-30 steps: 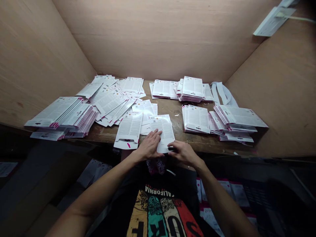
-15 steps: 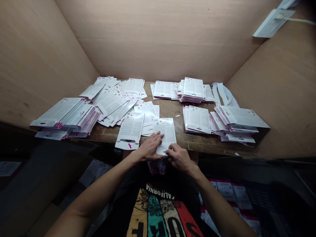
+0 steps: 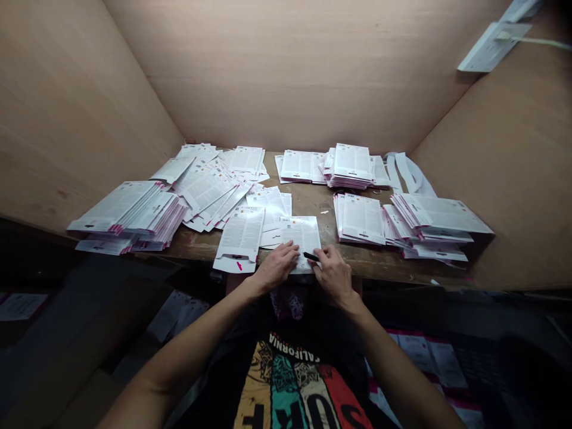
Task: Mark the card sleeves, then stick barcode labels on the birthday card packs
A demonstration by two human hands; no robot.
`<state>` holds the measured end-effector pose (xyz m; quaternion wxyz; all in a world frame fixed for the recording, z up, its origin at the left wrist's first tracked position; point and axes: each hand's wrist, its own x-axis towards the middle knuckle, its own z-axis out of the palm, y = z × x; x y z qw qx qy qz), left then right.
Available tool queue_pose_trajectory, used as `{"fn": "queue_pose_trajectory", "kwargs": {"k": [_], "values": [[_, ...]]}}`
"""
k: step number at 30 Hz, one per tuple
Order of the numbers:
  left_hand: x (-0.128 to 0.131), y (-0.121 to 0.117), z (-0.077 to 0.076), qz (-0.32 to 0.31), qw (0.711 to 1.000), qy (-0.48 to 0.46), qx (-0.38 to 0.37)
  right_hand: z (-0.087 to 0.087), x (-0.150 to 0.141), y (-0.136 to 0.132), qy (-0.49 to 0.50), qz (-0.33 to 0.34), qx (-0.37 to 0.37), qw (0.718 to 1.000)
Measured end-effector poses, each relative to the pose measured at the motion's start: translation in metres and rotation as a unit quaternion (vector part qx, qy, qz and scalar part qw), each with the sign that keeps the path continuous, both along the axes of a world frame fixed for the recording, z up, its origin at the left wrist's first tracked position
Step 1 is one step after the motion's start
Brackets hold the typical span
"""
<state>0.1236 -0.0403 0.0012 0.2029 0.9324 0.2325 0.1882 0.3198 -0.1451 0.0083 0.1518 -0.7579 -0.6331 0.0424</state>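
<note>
A white printed packaging card (image 3: 300, 233) lies flat at the near edge of the wooden table (image 3: 322, 205). My left hand (image 3: 277, 266) rests on the card's near left part with its fingers stretched flat. My right hand (image 3: 333, 273) is at the card's near right corner, fingers curled round a small black object (image 3: 311, 257) that lies across the card's edge. Another white card (image 3: 239, 238) with a pink mark lies just to the left.
Stacks of white cards with pink edges fill the left (image 3: 129, 211), back (image 3: 351, 164) and right (image 3: 429, 223) of the table. Plywood walls close in three sides. White strips (image 3: 409, 173) lie at the back right. More cards (image 3: 420, 351) lie below the table.
My right hand has shifted up onto the card's near right corner and the small black object now shows between its fingers. My left hand has stayed flat on the card.
</note>
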Motion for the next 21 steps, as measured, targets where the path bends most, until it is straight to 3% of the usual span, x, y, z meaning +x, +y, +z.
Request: {"fn": "queue_pose_trajectory", "kwargs": {"k": [4,8,11,13,16,19,21], "values": [[-0.058,0.003,0.02,0.042,0.997,0.033,0.054,-0.007,-0.008,-0.007,0.01,-0.009,0.068,0.998],[-0.137,0.024,0.026,0.105,0.974,0.183,0.086,-0.004,-0.012,0.0,0.01,0.002,0.007,1.0],[-0.169,0.036,0.026,0.112,0.973,0.191,0.064,-0.003,-0.005,0.006,0.061,-0.014,0.009,0.998],[-0.164,0.031,0.031,0.13,0.983,0.11,0.069,-0.005,0.004,0.005,0.133,-0.038,0.064,0.988],[-0.115,0.004,0.041,0.172,0.98,0.011,0.103,-0.007,0.019,0.0,0.285,-0.1,0.175,0.937],[-0.047,-0.026,0.04,0.126,0.986,0.057,0.092,-0.003,0.032,-0.004,0.414,-0.166,0.229,0.865],[-0.012,-0.035,0.031,0.084,0.989,0.11,0.057,0.001,0.037,-0.004,0.481,-0.183,0.215,0.83]]}}
